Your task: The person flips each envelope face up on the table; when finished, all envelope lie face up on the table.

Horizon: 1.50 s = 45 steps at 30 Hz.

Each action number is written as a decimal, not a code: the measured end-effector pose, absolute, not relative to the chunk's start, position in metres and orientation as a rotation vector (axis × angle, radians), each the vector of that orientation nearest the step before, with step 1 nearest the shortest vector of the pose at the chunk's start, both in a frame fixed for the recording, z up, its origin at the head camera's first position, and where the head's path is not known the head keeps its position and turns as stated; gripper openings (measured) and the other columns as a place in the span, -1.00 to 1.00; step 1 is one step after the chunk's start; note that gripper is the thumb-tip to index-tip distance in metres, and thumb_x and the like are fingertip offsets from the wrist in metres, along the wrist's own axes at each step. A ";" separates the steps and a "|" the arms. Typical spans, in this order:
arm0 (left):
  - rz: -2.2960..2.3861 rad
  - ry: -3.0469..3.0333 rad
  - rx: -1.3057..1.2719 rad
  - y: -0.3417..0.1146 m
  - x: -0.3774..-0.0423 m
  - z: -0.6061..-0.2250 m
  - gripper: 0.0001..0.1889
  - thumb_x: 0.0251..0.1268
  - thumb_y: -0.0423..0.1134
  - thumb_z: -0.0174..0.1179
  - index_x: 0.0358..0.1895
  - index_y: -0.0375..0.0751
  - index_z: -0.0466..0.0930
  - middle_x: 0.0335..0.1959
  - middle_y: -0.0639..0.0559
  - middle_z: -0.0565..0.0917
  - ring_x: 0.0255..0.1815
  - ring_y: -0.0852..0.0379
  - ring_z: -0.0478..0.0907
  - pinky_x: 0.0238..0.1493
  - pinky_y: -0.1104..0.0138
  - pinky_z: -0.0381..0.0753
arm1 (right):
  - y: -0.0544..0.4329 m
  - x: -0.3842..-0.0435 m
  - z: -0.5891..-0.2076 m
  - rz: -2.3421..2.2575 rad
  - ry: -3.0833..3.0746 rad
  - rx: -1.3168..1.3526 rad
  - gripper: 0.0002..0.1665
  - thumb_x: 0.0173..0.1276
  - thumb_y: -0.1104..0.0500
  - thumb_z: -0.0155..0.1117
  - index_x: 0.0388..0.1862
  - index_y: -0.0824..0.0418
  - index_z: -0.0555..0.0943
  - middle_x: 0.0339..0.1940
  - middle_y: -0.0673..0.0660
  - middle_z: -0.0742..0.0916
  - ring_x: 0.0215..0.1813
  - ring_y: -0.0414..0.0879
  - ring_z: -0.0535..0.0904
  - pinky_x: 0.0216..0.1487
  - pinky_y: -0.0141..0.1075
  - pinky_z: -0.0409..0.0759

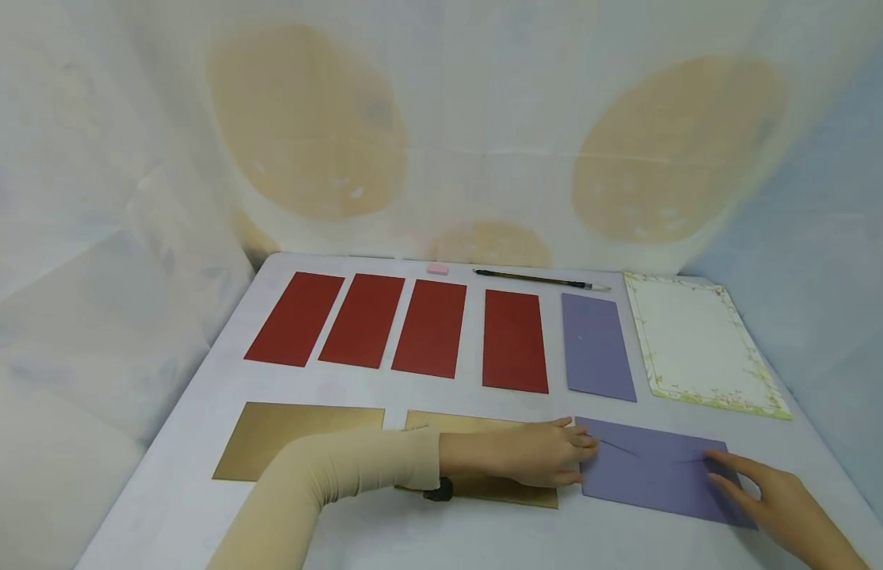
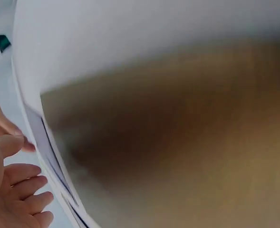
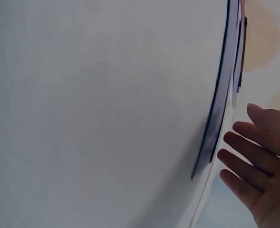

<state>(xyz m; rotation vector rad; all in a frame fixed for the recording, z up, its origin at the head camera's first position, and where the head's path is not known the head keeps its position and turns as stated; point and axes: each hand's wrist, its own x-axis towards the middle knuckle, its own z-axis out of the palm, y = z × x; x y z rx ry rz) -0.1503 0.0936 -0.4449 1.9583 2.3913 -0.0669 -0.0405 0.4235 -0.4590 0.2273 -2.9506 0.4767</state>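
Observation:
In the head view my left hand (image 1: 548, 455) reaches across the front, its fingertips at the left edge of a purple rectangular card (image 1: 648, 479) lying flat on the table. My right hand (image 1: 779, 499) is at that card's right end, thumb and fingers slightly apart over the edge. Thin dark lines show on the card near both hands. Beneath my left forearm lies a gold card (image 1: 451, 422), partly covered. The left wrist view has my left fingers (image 2: 30, 194) loosely spread with nothing gripped. My right fingers (image 3: 246, 152) are extended and apart in the right wrist view.
Another gold card (image 1: 270, 435) lies at the left. Behind stand a row of several red cards (image 1: 363, 321) and a second purple card (image 1: 598, 346). A brush (image 1: 541, 279) and pink eraser-like block (image 1: 437, 269) are at the back, a floral-bordered sheet (image 1: 705, 340) at right.

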 end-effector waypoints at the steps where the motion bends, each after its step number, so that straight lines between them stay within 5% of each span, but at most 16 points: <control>1: -0.128 2.389 1.973 0.093 -0.147 -0.446 -0.48 0.52 0.05 -0.10 0.40 -0.13 0.33 0.38 0.10 0.37 0.45 0.16 0.18 0.45 0.34 -0.01 | 0.422 -0.041 -0.461 0.457 -2.947 0.256 -0.55 0.11 0.19 0.49 -0.05 0.38 0.66 -0.14 0.40 0.71 -0.13 0.40 0.61 -0.23 0.02 0.62; 5: -0.231 2.381 1.990 0.092 -0.139 -0.449 -0.48 0.52 0.08 -0.11 0.39 -0.07 0.35 0.37 0.15 0.38 0.43 0.21 0.21 0.44 0.38 0.01 | 0.418 -0.042 -0.465 0.405 -2.924 0.340 -0.51 0.04 0.18 0.53 -0.04 0.36 0.67 -0.09 0.33 0.72 -0.12 0.32 0.63 -0.23 -0.43 0.60; 7: -0.237 2.365 1.993 0.091 -0.137 -0.450 -0.50 0.52 0.06 -0.10 0.38 -0.07 0.37 0.36 0.15 0.40 0.41 0.24 0.23 0.43 0.39 0.03 | 0.417 -0.042 -0.465 0.400 -2.937 0.341 -0.51 0.04 0.18 0.54 -0.04 0.36 0.68 -0.08 0.33 0.71 -0.12 0.32 0.62 -0.22 -0.43 0.60; 12: -0.213 2.338 2.027 0.086 -0.133 -0.451 -0.53 0.51 0.04 -0.08 0.33 -0.07 0.43 0.31 0.13 0.45 0.36 0.28 0.30 0.41 0.38 0.10 | 0.414 -0.039 -0.462 0.409 -3.037 0.279 -0.51 0.10 0.16 0.50 -0.01 0.37 0.67 -0.06 0.39 0.69 -0.10 0.30 0.65 -0.22 0.01 0.63; 21: -0.216 2.356 2.045 0.082 -0.126 -0.451 -0.53 0.49 0.06 -0.05 0.32 -0.06 0.44 0.30 0.16 0.46 0.34 0.31 0.32 0.37 0.42 0.15 | 0.412 -0.038 -0.460 0.370 -3.090 0.253 -0.51 0.11 0.14 0.49 0.01 0.34 0.67 -0.07 0.37 0.71 -0.16 0.18 0.68 -0.27 -0.06 0.64; 24: -0.111 2.347 1.990 0.078 -0.126 -0.451 -0.50 0.47 0.05 0.00 0.36 -0.08 0.40 0.33 0.15 0.43 0.36 0.31 0.28 0.36 0.48 0.13 | 0.416 -0.038 -0.458 0.388 -3.034 0.279 -0.50 0.10 0.16 0.50 0.03 0.33 0.67 -0.10 0.34 0.72 -0.24 -0.01 0.70 -0.34 -0.17 0.64; 28: 0.105 2.322 1.938 0.073 -0.134 -0.451 -0.48 0.47 0.00 0.03 0.38 -0.12 0.36 0.36 0.12 0.41 0.39 0.31 0.24 0.38 0.50 0.06 | 0.425 -0.041 -0.451 0.456 -2.919 0.279 -0.46 0.13 0.24 0.47 0.14 0.23 0.62 -0.50 0.06 0.70 -0.65 -0.39 0.28 -0.60 -0.39 0.37; 31: 0.221 2.337 1.907 0.072 -0.145 -0.448 -0.47 0.46 -0.03 0.05 0.39 -0.18 0.35 0.37 0.09 0.40 0.41 0.27 0.21 0.39 0.48 0.01 | 0.432 -0.051 -0.442 0.462 -2.844 0.272 -0.42 0.16 0.25 0.44 0.21 0.10 0.59 -0.61 0.00 0.61 -0.68 -0.38 -0.07 -0.66 -0.41 0.15; 35: 0.324 2.422 1.852 0.074 -0.164 -0.449 -0.44 0.44 -0.02 0.09 0.39 -0.20 0.34 0.37 0.05 0.39 0.43 0.20 0.21 0.39 0.47 0.02 | 0.440 -0.072 -0.428 0.466 -2.772 0.269 -0.42 0.22 0.21 0.40 0.26 0.04 0.57 -0.51 0.21 0.67 -0.71 -0.38 -0.06 -0.70 -0.39 0.13; 40: 0.367 2.531 1.791 0.080 -0.187 -0.452 -0.40 0.41 0.00 0.13 0.39 -0.24 0.33 0.38 -0.01 0.38 0.43 0.13 0.22 0.39 0.42 0.06 | 0.444 -0.103 -0.412 0.497 -2.795 0.224 -0.47 0.36 0.12 0.29 0.28 0.24 0.51 -0.63 0.15 0.53 -0.75 -0.31 -0.02 -0.71 -0.35 0.14; 45: 0.340 2.611 1.723 0.094 -0.208 -0.459 -0.39 0.37 0.03 0.16 0.38 -0.21 0.36 0.35 0.02 0.42 0.42 0.12 0.24 0.40 0.39 0.08 | 0.439 -0.144 -0.407 0.547 -2.842 0.281 -0.50 0.41 0.08 0.23 0.19 0.38 0.53 -0.53 0.21 0.63 -0.74 -0.28 0.03 -0.69 -0.33 0.15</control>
